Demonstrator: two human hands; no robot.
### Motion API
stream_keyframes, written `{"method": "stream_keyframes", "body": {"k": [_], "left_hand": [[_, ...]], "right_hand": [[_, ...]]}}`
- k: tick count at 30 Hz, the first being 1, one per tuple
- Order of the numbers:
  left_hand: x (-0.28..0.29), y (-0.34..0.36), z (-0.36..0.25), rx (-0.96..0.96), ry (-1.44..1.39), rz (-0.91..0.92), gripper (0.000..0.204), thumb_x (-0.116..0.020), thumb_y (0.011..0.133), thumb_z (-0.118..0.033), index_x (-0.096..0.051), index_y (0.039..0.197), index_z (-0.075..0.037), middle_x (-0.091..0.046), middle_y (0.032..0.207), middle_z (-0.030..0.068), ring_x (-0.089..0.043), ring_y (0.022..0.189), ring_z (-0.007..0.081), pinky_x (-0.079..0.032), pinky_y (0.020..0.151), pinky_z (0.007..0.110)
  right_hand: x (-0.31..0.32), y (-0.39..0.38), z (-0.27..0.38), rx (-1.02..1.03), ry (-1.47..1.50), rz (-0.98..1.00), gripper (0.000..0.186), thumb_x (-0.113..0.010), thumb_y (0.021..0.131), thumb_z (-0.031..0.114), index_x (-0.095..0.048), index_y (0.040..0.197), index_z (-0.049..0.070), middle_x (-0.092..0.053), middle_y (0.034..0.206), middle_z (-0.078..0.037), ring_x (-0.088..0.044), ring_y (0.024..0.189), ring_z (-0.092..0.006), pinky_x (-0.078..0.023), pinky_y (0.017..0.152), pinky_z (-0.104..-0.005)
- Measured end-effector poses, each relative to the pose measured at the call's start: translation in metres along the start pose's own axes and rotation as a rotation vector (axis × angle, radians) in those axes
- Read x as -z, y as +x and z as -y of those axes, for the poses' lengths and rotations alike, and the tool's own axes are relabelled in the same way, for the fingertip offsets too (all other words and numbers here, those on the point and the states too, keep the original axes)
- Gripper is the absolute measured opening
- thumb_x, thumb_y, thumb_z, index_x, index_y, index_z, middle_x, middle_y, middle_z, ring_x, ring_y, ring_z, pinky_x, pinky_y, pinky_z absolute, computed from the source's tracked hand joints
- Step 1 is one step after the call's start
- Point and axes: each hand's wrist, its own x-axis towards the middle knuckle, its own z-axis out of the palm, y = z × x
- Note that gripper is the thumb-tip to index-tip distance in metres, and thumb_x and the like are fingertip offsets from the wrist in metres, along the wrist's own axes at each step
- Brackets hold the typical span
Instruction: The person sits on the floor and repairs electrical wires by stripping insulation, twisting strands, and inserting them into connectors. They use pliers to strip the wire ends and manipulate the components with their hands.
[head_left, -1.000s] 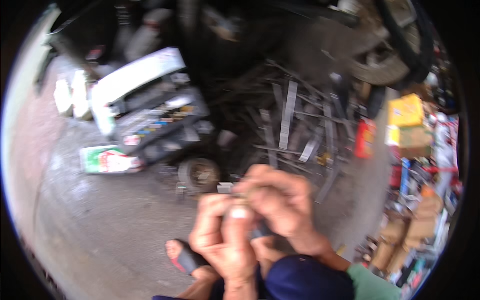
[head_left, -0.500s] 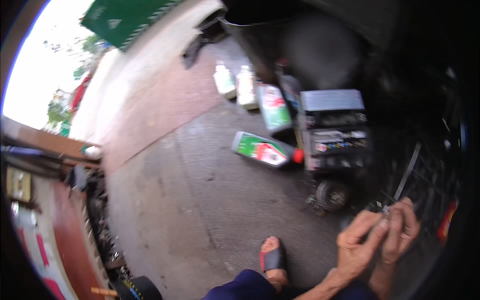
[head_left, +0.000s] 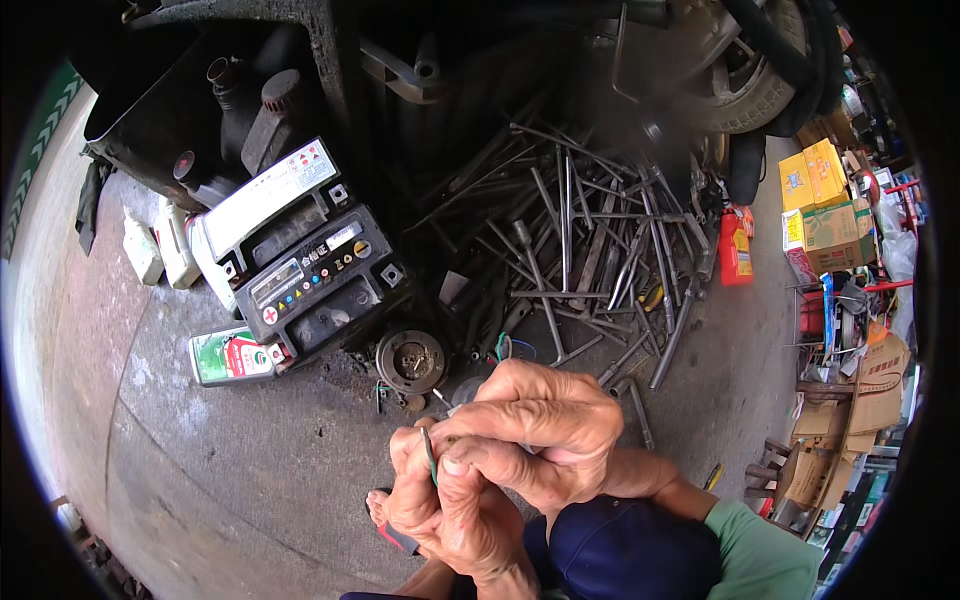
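My left hand (head_left: 455, 510) is closed, with a thin green-and-grey strip (head_left: 430, 455) sticking out between its fingers. Against it presses my right hand (head_left: 550, 425), its thumb and fingers pinched together at the same spot. Whatever lies between the right fingertips is too small or hidden to name. Just beyond the knuckles a slim metal rod end (head_left: 443, 400) shows. A round metal part (head_left: 411, 362), dark and dirty, rests on the floor ahead of my hands, beside a black battery (head_left: 320, 275).
Many metal wrenches and bars (head_left: 600, 240) lie heaped ahead. A green-and-white bottle (head_left: 235, 355) lies left of the battery; a red bottle (head_left: 736, 245) stands right of the heap. Cardboard boxes (head_left: 830, 210) line the right side. A wheel (head_left: 750, 75) is at the back right.
My view has swung to the right, so the tool heap and boxes now show. Both hands appear nearer the middle of the picture, still together.
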Motion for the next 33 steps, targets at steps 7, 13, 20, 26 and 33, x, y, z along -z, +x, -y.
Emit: {"method": "stream_keyframes", "body": {"k": [7,13,20,26,33], "left_hand": [[0.001,0.013,-0.003,0.059,-0.039,0.072,0.015,-0.068,0.082,-0.007,-0.066,0.093,0.003,-0.059,0.088,0.0060,-0.047,0.066,0.0089,-0.035,0.055,0.021],[0.005,0.020,-0.003,0.173,-0.214,0.104,0.017,-0.067,0.086,-0.008,-0.063,0.098,0.003,-0.057,0.086,0.0048,-0.045,0.064,0.0068,-0.030,0.050,0.018],[-0.006,0.021,-0.004,0.243,-0.072,0.091,0.015,-0.068,0.087,-0.010,-0.061,0.091,0.003,-0.054,0.076,0.0014,-0.039,0.056,0.0051,-0.027,0.049,0.020],[0.011,0.027,0.003,0.132,0.238,0.167,0.012,-0.065,0.091,-0.011,-0.062,0.094,-0.001,-0.051,0.068,-0.0027,-0.039,0.056,0.0047,-0.027,0.049,0.018],[-0.004,0.016,0.005,0.284,0.237,0.241,0.015,-0.061,0.092,-0.008,-0.056,0.080,-0.001,-0.043,0.065,0.0003,-0.033,0.056,0.0058,-0.027,0.049,0.019]], "right_hand": [[-0.002,0.002,-0.001,-0.096,-0.031,-0.047,0.020,-0.077,0.077,0.008,-0.074,0.095,0.001,-0.070,0.079,-0.008,-0.063,0.067,-0.0157,-0.051,0.059,-0.0266],[0.002,0.008,0.001,-0.087,-0.062,-0.031,0.024,-0.080,0.073,0.007,-0.074,0.096,0.001,-0.068,0.086,-0.010,-0.064,0.069,-0.0158,-0.052,0.058,-0.0251],[0.021,0.010,-0.006,0.094,-0.210,-0.002,0.018,-0.075,0.074,-0.001,-0.074,0.092,0.001,-0.065,0.088,-0.012,-0.065,0.069,-0.0173,-0.054,0.057,-0.0266],[0.011,0.001,-0.024,0.109,-0.146,0.003,0.015,-0.072,0.077,0.003,-0.066,0.091,0.001,-0.060,0.087,-0.008,-0.064,0.066,-0.0185,-0.051,0.052,-0.0296],[0.038,-0.043,-0.041,-0.151,0.036,-0.076,0.005,-0.065,0.085,0.003,-0.063,0.089,0.000,-0.059,0.086,-0.009,-0.063,0.069,-0.0206,-0.050,0.056,-0.0306]]}}
